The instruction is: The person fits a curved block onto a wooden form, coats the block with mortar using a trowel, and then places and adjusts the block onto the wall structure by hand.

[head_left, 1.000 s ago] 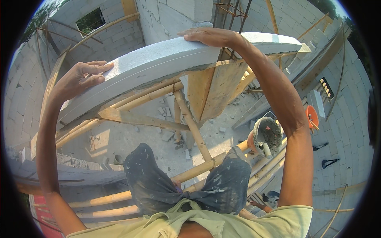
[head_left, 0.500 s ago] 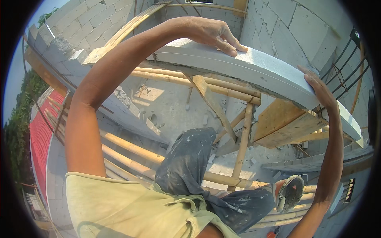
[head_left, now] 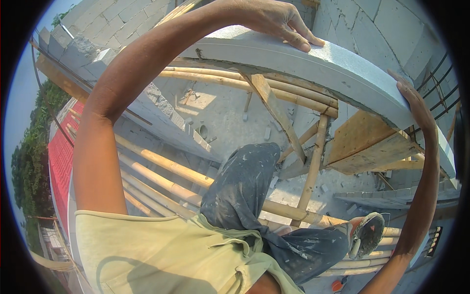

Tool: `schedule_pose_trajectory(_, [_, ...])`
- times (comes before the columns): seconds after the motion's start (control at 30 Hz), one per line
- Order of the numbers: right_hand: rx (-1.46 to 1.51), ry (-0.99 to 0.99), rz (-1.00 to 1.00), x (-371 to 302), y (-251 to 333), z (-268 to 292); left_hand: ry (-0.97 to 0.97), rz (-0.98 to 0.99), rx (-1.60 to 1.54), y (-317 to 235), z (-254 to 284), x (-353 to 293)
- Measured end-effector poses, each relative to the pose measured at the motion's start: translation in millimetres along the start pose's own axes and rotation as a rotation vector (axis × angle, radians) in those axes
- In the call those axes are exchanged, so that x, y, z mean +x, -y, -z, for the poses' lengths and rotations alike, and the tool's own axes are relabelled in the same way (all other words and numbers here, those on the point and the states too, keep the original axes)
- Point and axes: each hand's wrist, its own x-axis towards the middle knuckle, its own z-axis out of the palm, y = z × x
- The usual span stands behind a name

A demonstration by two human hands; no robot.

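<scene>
A long, pale grey lightweight concrete block course (head_left: 274, 56) runs across the upper part of the view, with a sunlit top and a rough mortar joint beneath. My left hand (head_left: 286, 24) rests on its top, thumb and fingers stretched and apart. Farther right, my right hand (head_left: 416, 98) lies over the top edge, its fingers extended flat along the block. Neither palm can be seen, and the right forearm hides part of the course behind it. No tool shows in either hand.
Bamboo poles (head_left: 171, 183) form a scaffold under my legs, a floor far below. A wooden formwork board (head_left: 362, 139) and a timber brace (head_left: 274, 108) stand beneath the course. Bare rebar (head_left: 443, 93) sticks out at right; a red roof (head_left: 62, 147) lies at left.
The whole view has shifted, so the course, poles and my legs appear higher and farther right. Both hands stay on the block course, with little change in their pose.
</scene>
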Motion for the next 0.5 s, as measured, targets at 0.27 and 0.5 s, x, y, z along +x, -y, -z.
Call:
schedule_pose_trajectory(0.27, [-0.075, -0.028, 0.008, 2.2, 7.6, -4.5, 0.009, -0.057, 0.048, 27.0, -5.8, 17.5])
schedule_pose_trajectory(0.5, [-0.089, -0.048, -0.035, -1.7, 9.9, -4.2, 0.022, 0.018, 0.004, -2.2, 0.4, 2.0])
